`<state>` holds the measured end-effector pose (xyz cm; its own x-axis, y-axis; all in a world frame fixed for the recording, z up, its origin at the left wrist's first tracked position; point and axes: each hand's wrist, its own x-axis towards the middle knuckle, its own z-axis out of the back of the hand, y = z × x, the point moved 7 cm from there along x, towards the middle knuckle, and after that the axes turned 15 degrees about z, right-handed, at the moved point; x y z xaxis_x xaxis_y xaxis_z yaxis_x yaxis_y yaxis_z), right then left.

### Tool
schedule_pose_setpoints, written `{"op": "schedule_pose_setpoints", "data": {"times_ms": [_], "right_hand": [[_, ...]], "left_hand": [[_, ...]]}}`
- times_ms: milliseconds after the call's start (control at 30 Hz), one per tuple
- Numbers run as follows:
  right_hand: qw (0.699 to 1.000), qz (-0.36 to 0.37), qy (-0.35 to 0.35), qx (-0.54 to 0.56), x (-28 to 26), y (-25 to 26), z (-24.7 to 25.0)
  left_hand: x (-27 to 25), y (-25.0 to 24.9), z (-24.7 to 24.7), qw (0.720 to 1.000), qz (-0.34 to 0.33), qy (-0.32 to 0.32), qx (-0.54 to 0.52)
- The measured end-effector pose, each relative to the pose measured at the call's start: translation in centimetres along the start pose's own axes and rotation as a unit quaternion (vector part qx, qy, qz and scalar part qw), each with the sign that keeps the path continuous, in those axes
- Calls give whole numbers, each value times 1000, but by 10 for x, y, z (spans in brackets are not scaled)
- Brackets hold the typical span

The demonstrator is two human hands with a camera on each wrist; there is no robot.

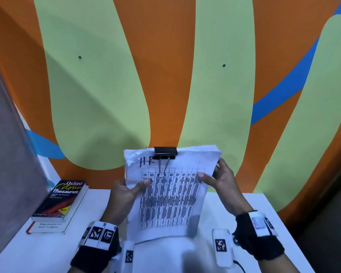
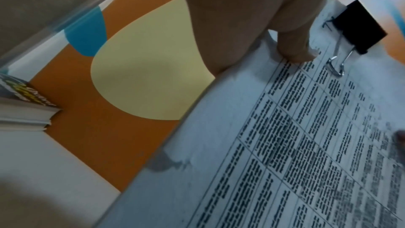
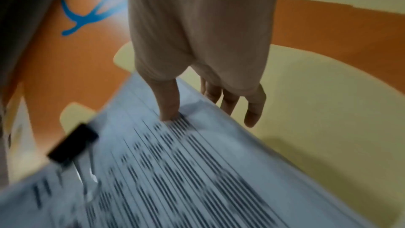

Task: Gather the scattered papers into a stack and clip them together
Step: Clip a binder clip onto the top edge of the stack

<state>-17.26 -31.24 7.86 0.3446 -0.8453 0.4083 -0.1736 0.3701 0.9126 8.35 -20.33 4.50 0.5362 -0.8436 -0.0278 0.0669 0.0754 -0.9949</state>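
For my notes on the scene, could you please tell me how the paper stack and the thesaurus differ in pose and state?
The paper stack is held up off the table by the left hand and right hand; the thesaurus lies flat, untouched. A black binder clip binds the paper stack's top edge; the thesaurus is bound by its spine. Both carry print.

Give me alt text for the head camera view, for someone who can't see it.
Both hands, left hand and right hand, hold up a paper stack fastened at its top edge by a black binder clip. Two stacked books lie on the white table to the left.
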Motion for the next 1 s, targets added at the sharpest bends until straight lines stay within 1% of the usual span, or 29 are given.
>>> {"op": "schedule_pose_setpoints", "data": {"times_ms": [67,100,133,167,200,233,267,300,333,433,500,533,633,733,767,833,933,1000], "right_hand": [[996,56,8,-65,-6,6,-7],[992,93,3,-91,-10,14,-11],[986,126,-9,-109,-13,22,-15],[981,155,-21,-117,-18,30,-19],[975,181,-34,-123,-22,38,-22],[972,196,-43,-121,-28,42,-25],[972,199,-45,-117,-34,41,-26],[975,190,-40,-111,-41,35,-27],[979,166,-30,-112,-49,22,-29],[983,65,11,-169,-76,-36,-29],[982,22,10,-186,-90,-65,-27],[982,12,-5,-187,-94,-74,-25],[979,20,-59,-196,-99,-76,-19],[971,21,-61,-229,-104,-71,-17],[968,12,-53,-246,-107,-73,-17],[956,-30,-28,-291,-115,-84,-17],[938,-140,33,-316,-130,-114,-21],[926,-182,66,-323,-139,-129,-25]], "left_hand": [[-1,-3,1,1000,-4,9,-9],[-6,-12,1,1000,-18,5,-15],[-7,-17,0,999,-39,14,-29],[-13,-28,0,997,-57,17,-47],[-16,-33,0,996,-61,16,-62],[-22,-42,1,995,-69,8,-69],[-22,-38,1,996,-62,-2,-69],[-24,-32,0,997,-44,-19,-62],[-24,-19,-2,998,-15,-24,-49],[-21,26,-12,998,40,5,-37],[-20,54,-15,997,73,15,-36],[-21,65,-14,997,80,7,-20],[-29,71,-9,997,58,-25,34],[-35,70,-11,997,32,-19,69],[-37,76,-12,996,41,-14,82],[-37,99,-12,990,81,-2,114],[-44,125,-17,977,138,19,163],[-47,140,-19,967,168,18,192]]}}
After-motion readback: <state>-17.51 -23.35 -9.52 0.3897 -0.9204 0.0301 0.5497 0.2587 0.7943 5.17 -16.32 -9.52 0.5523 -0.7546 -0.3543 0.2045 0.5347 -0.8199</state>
